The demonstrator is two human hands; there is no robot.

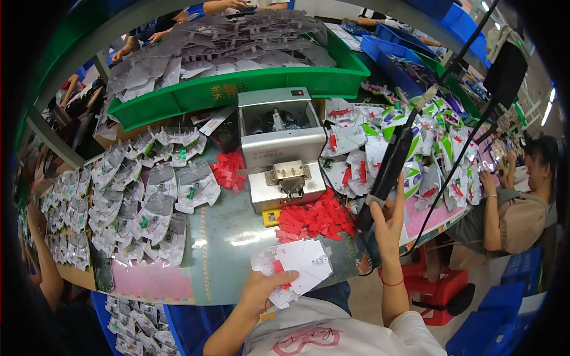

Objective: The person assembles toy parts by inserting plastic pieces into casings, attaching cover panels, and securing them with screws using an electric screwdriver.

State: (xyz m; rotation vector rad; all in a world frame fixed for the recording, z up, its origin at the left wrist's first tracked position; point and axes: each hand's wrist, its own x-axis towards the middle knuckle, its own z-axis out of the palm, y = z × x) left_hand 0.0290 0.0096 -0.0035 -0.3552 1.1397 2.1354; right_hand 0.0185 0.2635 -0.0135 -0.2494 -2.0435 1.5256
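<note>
A white plastic housing part (306,261) with a red plastic strip (278,266) on it lies in my left hand (267,288). That thumb presses over its face, near the strip. My right hand (389,222) grips the lower part of a black electric screwdriver (392,169), one finger stretched up beside it. The tool slants, its cord running up to the right; its tip cannot be made out. Just beyond the part lies a pile of red plastic pieces (312,221), in front of a metal screw feeder (279,145) with screws in its tray.
Rows of white housings (157,204) cover the table's left; housings with red pieces (365,151) heap up on the right. A green bin (237,86) of grey parts stands behind. A co-worker (510,213) sits at right by a red stool (442,291). Cables hang near the screwdriver.
</note>
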